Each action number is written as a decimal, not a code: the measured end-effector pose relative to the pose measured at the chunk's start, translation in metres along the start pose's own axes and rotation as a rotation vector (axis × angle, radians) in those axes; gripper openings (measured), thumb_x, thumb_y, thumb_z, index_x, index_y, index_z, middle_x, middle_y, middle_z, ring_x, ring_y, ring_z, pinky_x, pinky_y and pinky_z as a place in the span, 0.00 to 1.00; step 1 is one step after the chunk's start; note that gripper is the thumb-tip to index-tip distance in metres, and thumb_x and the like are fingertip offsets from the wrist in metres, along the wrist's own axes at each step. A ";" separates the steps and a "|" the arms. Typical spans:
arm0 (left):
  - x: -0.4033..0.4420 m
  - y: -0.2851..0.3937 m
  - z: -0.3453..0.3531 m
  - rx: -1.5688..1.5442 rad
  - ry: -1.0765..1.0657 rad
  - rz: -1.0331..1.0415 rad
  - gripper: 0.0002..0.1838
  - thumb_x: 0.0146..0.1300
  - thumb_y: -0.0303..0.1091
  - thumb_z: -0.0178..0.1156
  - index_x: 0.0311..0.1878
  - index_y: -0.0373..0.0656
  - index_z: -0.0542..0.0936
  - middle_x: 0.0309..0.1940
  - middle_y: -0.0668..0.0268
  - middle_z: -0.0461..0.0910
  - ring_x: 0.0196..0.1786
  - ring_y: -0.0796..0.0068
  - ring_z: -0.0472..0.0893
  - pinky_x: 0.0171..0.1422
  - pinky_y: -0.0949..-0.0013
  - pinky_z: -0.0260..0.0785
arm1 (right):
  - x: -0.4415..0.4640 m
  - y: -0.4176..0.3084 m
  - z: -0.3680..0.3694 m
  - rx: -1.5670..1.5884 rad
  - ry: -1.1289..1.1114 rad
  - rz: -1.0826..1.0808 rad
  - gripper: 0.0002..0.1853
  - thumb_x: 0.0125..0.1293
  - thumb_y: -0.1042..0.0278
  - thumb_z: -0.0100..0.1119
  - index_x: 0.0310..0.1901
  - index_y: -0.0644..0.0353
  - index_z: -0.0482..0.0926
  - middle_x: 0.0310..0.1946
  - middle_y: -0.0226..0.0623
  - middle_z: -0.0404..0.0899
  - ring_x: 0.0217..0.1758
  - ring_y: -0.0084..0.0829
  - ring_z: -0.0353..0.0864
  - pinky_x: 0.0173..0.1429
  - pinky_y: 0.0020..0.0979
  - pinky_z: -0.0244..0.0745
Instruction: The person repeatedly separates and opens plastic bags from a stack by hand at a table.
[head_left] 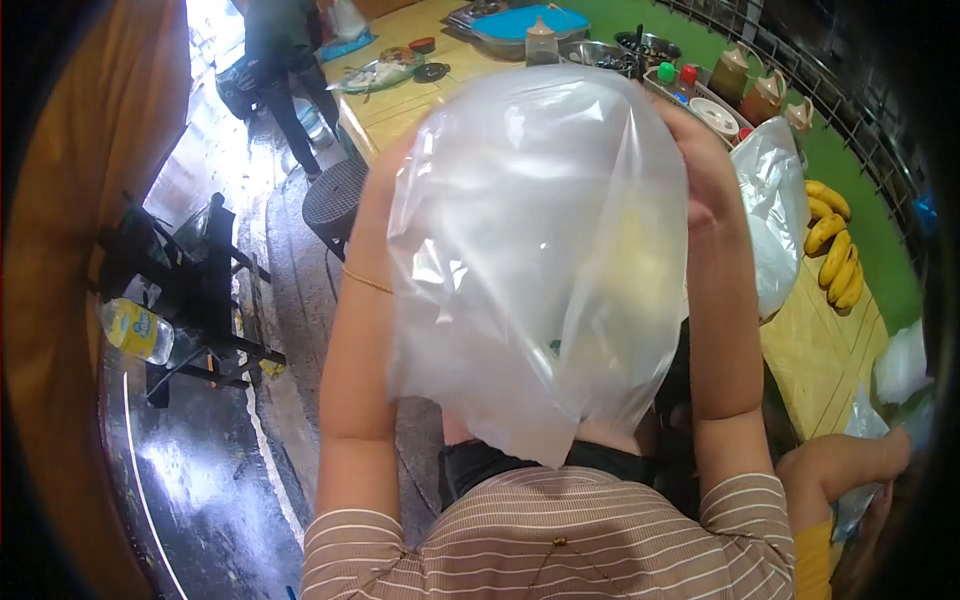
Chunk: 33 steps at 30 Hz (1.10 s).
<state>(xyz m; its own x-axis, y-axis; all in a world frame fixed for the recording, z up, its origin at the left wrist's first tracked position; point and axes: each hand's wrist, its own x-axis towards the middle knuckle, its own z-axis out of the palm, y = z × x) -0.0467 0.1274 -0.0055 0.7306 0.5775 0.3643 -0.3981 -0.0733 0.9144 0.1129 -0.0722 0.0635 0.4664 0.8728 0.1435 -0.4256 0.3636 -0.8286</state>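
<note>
A large translucent plastic bag (520, 240) is puffed out between my raised arms, covering most of the middle of the view. At its upper right edge my right hand (690, 150) shows in part, gripping the bag, with the fingertips behind the plastic. My left hand is hidden behind the bag's upper left side, where my forearm ends against it. The bag hangs spread between both hands, its lower corner near my lap. A faint yellow patch shows through its right side.
On the wooden table (820, 350) are another filled plastic bag (772, 215), bananas (842, 260), sauce bottles (762, 100) and a blue-lidded container (528, 28). A stool (335, 200) stands left. One person (290, 75) is behind; another person's arm (840, 465) reaches in at right.
</note>
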 end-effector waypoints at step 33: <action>0.051 -0.037 0.006 0.180 -0.128 0.048 0.22 0.52 0.27 0.58 0.52 0.38 0.70 0.44 0.65 0.74 0.44 0.75 0.74 0.48 0.72 0.69 | -0.005 0.059 -0.018 -0.192 0.015 -0.009 0.08 0.66 0.62 0.45 0.34 0.56 0.68 0.18 0.26 0.71 0.17 0.19 0.71 0.24 0.21 0.69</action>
<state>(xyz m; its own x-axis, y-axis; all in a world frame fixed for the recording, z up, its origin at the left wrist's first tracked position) 0.0089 0.1554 -0.0199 0.7820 0.4632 0.4171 -0.3369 -0.2489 0.9081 0.0991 -0.0606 0.0041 0.4816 0.8645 0.1440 -0.2662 0.3008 -0.9158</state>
